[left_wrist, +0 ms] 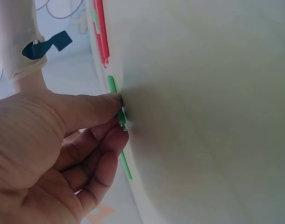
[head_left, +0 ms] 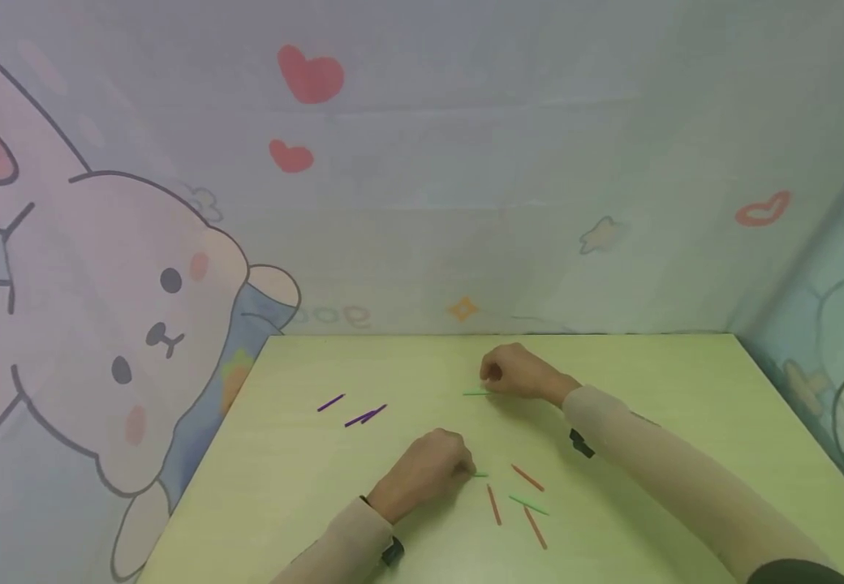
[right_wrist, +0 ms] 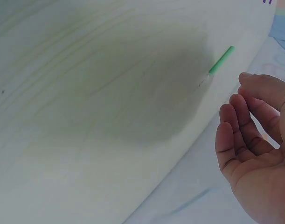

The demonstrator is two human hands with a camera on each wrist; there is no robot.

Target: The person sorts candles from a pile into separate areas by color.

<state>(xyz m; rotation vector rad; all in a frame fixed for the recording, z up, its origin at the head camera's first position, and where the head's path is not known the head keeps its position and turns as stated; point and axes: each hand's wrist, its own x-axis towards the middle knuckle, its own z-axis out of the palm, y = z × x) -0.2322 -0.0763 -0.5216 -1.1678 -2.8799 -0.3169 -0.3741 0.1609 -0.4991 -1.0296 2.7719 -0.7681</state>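
My left hand [head_left: 428, 467] pinches a thin green stick [head_left: 481, 474] with a small narrow tip, down at the tabletop. In the left wrist view the thumb and fingertips close around that green stick [left_wrist: 113, 86], partly hiding it. Farther back, my right hand [head_left: 520, 373] hovers just over another green stick [head_left: 474, 394]. The right wrist view has this green stick [right_wrist: 221, 60] lying on the table, apart from the loosely curled fingers [right_wrist: 225, 140], which hold nothing. A third green stick [head_left: 529, 504] lies to the right of my left hand.
Several orange-red sticks, one a red stick [head_left: 493, 504], lie around the third green one. At the left, purple sticks [head_left: 331, 402] lie slanted on the pale yellow table [head_left: 261, 487]. A cartoon-printed cloth [head_left: 422, 203] hangs behind the table's back edge.
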